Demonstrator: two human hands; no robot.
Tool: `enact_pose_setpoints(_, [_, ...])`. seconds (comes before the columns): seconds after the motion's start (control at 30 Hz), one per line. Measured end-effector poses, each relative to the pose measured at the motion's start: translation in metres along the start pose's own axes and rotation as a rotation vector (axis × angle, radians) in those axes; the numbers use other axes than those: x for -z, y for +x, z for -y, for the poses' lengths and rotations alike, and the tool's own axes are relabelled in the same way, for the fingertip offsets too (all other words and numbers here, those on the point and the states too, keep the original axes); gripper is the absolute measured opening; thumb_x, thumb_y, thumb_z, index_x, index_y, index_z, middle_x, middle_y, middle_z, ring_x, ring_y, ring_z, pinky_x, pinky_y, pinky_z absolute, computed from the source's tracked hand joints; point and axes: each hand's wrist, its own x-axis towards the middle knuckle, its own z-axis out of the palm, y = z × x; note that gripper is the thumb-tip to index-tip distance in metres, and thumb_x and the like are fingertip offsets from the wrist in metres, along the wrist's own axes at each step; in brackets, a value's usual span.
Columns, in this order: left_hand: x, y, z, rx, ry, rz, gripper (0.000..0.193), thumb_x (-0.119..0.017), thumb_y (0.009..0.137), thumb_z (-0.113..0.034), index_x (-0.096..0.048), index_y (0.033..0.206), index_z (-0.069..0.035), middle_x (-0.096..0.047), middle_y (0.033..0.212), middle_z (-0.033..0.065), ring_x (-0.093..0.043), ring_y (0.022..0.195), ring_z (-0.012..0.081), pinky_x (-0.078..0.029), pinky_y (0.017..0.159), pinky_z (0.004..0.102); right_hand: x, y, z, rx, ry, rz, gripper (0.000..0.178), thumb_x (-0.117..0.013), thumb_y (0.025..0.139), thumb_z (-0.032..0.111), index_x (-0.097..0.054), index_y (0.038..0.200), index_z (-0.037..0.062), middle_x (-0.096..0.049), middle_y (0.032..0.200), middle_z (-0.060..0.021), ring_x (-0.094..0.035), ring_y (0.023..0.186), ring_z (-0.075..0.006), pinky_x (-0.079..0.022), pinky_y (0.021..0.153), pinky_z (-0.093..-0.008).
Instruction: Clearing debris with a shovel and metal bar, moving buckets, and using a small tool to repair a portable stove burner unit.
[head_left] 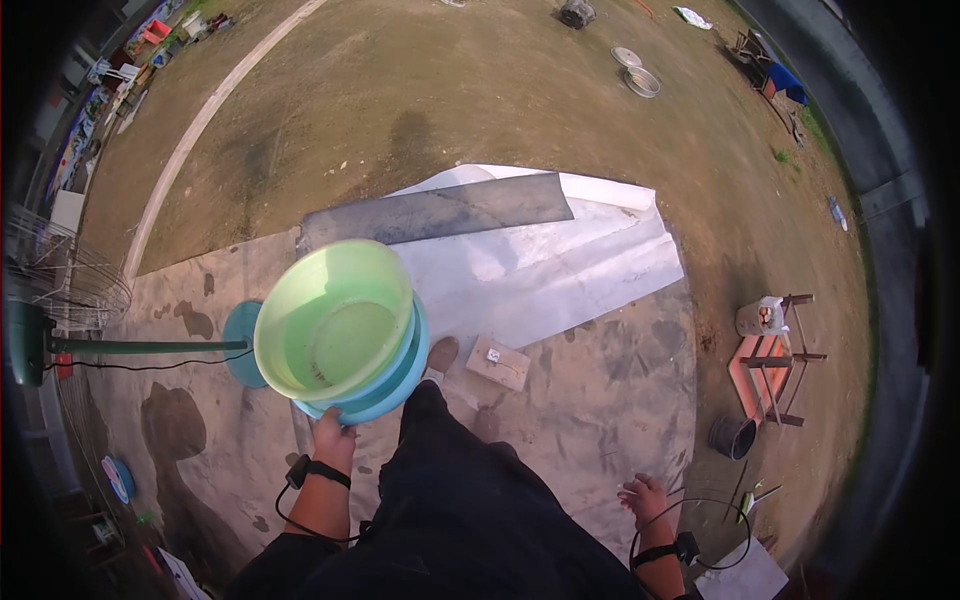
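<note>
- The left hand (pixel 334 436) grips the bottom edge of a stack of two basins (pixel 345 330) from below, fingers curled onto the lower rim; how they lie under it cannot be told.
- The stack counts one light green basin (pixel 335 310) nested in one light blue basin (pixel 400 385); the green one holds nothing but a dark smudge near its floor.
- The right hand (pixel 645 497) hangs free at the person's side, fingers loosely spread, holding nothing.
- Below the stack lies a concrete slab (pixel 600 400) with wet patches; open walking room lies between the two hands and beyond.
- Just past the left fingers: a small wooden block (pixel 497 361), a white sheet (pixel 560 260), and one long dark board (pixel 440 212) across it.
- Right of the right fingers stand one dark bucket (pixel 733 436) and a wooden stool frame (pixel 778 372).
- Far off on the dirt ground (pixel 480 90) lie two metal bowls (pixel 636 72).
</note>
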Motion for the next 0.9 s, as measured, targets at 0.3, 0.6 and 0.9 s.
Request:
enact_pose_setpoints(0.3, [-0.208,0.132,-0.016,0.12,0.296,0.055,0.037,-0.052,0.083,-0.002,-0.046,0.119,-0.01,-0.056,0.105,0.0083,-0.06,0.086,0.0237,-0.053,0.063,0.0356,-0.022,-0.051,-0.09,-0.467,0.57,0.088,0.04,-0.05,0.091,0.016,-0.036,0.127,0.0056,-0.06,0.099,-0.0261,-0.064,0.078,-0.0414,-0.054,0.059,-0.0461])
enact_pose_setpoints(0.6, [-0.423,0.252,-0.023,0.067,0.28,0.337,0.053,-0.058,0.086,-0.006,-0.035,0.134,-0.008,-0.045,0.13,0.0142,-0.053,0.111,0.0312,-0.05,0.088,0.0427,-0.131,-0.091,-0.025,-0.446,0.227,-0.106,0.049,-0.065,0.089,0.02,-0.041,0.13,0.0088,-0.061,0.109,-0.0144,-0.061,0.099,-0.0275,-0.051,0.083,-0.0367])
enact_pose_setpoints(0.9, [-0.411,0.13,0.011,0.165,0.742,0.503,0.091,-0.065,0.084,-0.012,0.0,0.148,-0.007,-0.04,0.134,0.0221,-0.055,0.109,0.0361,-0.052,0.076,0.0385,-0.136,-0.115,-0.097,-0.354,0.364,-0.117,0.043,-0.051,0.092,0.016,-0.033,0.131,0.0116,-0.06,0.106,-0.0243,-0.065,0.084,-0.0405,-0.056,0.064,-0.0442])
